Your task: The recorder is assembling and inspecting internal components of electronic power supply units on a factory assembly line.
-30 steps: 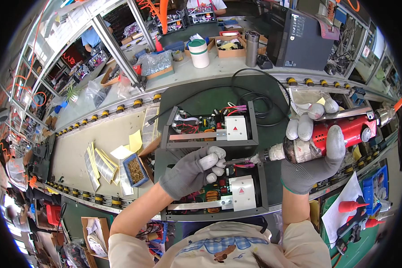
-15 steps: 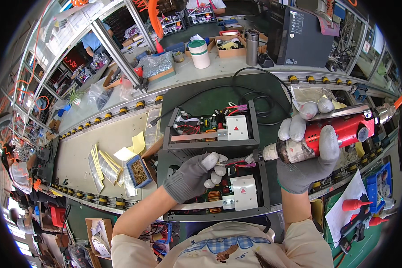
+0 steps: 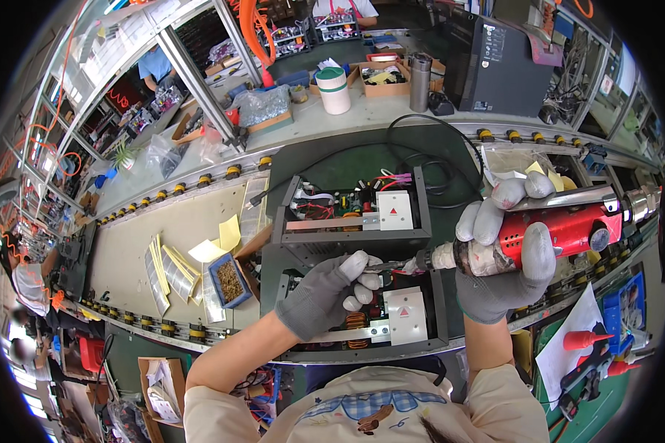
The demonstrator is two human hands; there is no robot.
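Observation:
My right hand, in a grey glove with whitish fingertips, is wrapped round a red air screwdriver lying level, its bit pointing left. Thumb and forefinger of my left hand, gloved too, are pinched at the tip of the bit; whatever sits between them is too small to make out. Both hands are above the nearer open metal chassis, which shows a copper coil and a white plate with a red triangle. Just beyond it stands a second open chassis with circuit boards and wires.
Left of the chassis are a blue box of small screws and yellow paper strips. A black cable coils behind. Rollers line the bench edges. Red-nozzled bottles lie at right. Other people work farther off.
The view has shifted slightly. My left hand has moved a little right and the screwdriver slightly left; both hands keep their grip.

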